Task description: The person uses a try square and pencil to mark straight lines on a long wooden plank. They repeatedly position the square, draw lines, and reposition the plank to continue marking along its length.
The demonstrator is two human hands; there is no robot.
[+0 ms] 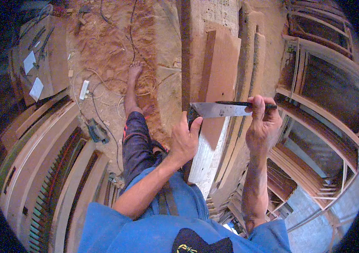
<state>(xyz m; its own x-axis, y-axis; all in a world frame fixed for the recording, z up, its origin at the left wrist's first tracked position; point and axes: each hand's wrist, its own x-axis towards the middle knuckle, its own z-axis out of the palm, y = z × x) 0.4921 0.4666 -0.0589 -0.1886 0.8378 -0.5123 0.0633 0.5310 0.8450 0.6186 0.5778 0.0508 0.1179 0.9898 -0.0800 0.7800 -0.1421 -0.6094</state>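
Observation:
My left hand (184, 139) is closed around the dark handle (193, 113) of a flat, silvery metal blade (219, 110), thumb on top. The blade extends rightward above a reddish-brown wooden board (221, 67), broad by the left hand and narrower toward the right. In my right hand (262, 122), thumb and fingers pinch a slim black rod-like tool (234, 103), whose kind I cannot make out. It lies along the blade's far edge; its rear end sticks out past the fingers. Whether the right fingers also touch the blade's narrow end is unclear.
The board rests on a long, pale, worn timber beam (206, 156). Wooden frames (314, 122) stand at the right, and long planks (40, 168) at the left. A white power strip (84, 90), loose cables and a dark power tool (98, 132) lie on the dusty floor.

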